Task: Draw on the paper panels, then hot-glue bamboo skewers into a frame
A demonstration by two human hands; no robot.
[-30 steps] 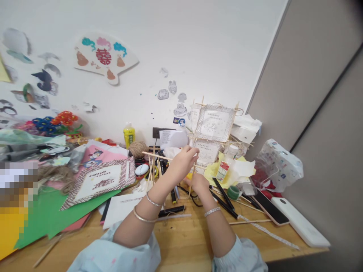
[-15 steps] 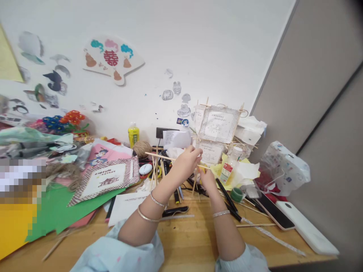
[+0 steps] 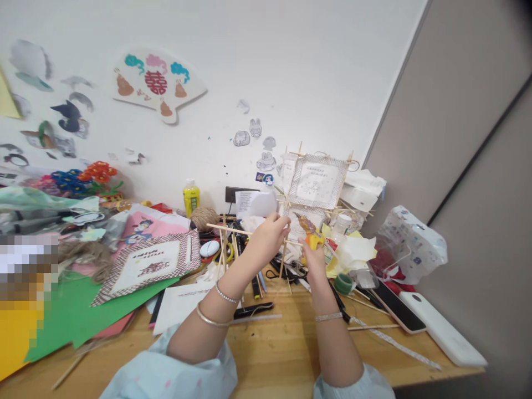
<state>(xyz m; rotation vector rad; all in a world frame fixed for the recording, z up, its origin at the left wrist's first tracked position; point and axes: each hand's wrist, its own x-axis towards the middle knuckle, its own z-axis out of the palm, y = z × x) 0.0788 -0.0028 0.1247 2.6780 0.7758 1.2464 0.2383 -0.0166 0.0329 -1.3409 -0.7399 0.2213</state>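
My left hand (image 3: 269, 235) is closed, its fingertips pinching a frame of thin wooden sticks (image 3: 224, 228) at its right-hand upright. One long stick runs behind my left wrist, with other sticks standing down from it on the left. In my closed right hand (image 3: 315, 260) is a yellow glue gun (image 3: 315, 239), its dirty, pointed nozzle tilted up and to the left, beside the frame's right end. Behind the hands stands a stick lantern (image 3: 318, 183) with white, lace-edged panels bearing writing.
Left lie a checked-edge panel (image 3: 155, 266), green paper (image 3: 108, 316) and a twine ball (image 3: 204, 218). A yellow bottle (image 3: 192, 198) stands by the wall. On the right are a clear bottle (image 3: 341, 224), green tape (image 3: 344, 284), a phone (image 3: 399, 307) and a white slab-like device (image 3: 443, 330).
My right hand has drawn slightly right and turned, so the glue gun now shows with its nozzle raised. My left hand stays on the stick frame. The whole view has shifted a little.
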